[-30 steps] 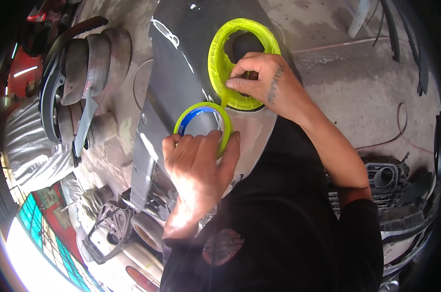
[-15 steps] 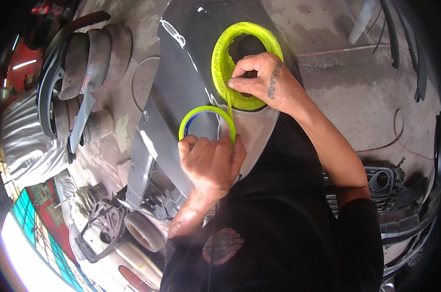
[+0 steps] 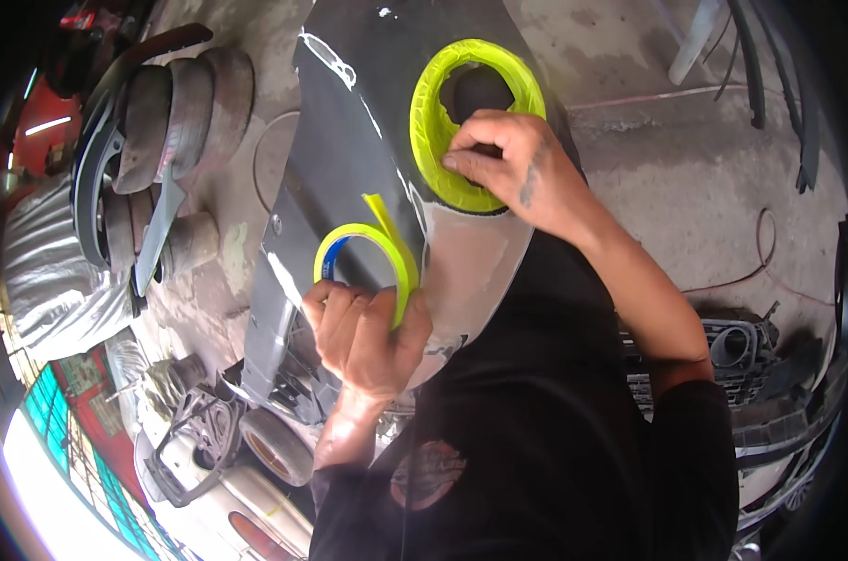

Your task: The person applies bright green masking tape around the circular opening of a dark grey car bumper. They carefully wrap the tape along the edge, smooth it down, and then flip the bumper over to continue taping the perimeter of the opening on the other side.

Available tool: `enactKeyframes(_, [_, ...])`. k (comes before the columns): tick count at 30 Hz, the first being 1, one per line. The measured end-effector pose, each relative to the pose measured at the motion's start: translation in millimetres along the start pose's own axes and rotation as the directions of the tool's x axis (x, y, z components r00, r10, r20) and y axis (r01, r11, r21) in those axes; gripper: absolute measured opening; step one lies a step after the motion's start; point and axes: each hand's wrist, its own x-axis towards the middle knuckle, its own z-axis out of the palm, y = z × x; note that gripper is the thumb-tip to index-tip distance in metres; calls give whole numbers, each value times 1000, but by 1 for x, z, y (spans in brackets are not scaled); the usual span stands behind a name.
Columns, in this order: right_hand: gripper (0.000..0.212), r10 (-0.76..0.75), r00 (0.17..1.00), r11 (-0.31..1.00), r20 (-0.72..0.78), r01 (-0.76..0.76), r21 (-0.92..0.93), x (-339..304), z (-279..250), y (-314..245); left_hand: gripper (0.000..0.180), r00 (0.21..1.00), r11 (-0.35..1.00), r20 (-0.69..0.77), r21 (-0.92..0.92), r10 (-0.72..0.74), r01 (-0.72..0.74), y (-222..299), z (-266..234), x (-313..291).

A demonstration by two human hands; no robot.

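My left hand [image 3: 366,337] grips a roll of yellow-green masking tape [image 3: 404,264], its fingers closed over the near side. A short loose end of tape stands up from the roll, apart from the panel. Ahead of me lies a dark grey car body panel [image 3: 344,159] with white and light brown filler patches. Its round opening is lined all round with yellow-green tape [image 3: 429,107]. At the near side of that opening, my right hand [image 3: 527,168] is closed in a pinch against the tape lining; the fingertips partly hide what they grip.
Several worn tyres [image 3: 185,112] stand at the far left beside a silver cover [image 3: 64,257]. Dark car trim and a grille part [image 3: 723,346] lie to the right. A thin hose [image 3: 765,248] loops over the concrete floor. A pale car body [image 3: 227,505] is at the lower left.
The tape strip between the roll and the opening has parted. My left hand has drawn the roll down and left, while my right hand stays near the opening's rim.
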Motion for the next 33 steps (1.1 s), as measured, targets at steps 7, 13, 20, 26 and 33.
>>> enactKeyframes(7, [48, -380, 917, 875, -119, 316, -366, -43, 31, -13, 19, 993, 997, -89, -11, -81, 81, -10, 17, -6])
enactKeyframes(13, [46, -456, 890, 755, -22, 373, -539, -35, 30, -7, 20, 994, 994, -57, -62, -97, 94, -8, 14, -5])
enactKeyframes(20, [52, -416, 905, 678, 87, 372, -633, -29, 27, -19, 20, 994, 993, -48, -62, -103, 100, -9, 14, -4])
enactKeyframes(26, [37, -296, 949, 954, -106, 289, -76, -30, -3, -10, 22, 998, 983, -20, -174, -66, 61, -11, 9, 2])
enactKeyframes(33, [33, 9, 938, 919, 345, -144, 366, 3, -24, -26, 26, 998, 974, 39, -221, 55, -45, -5, -3, 14])
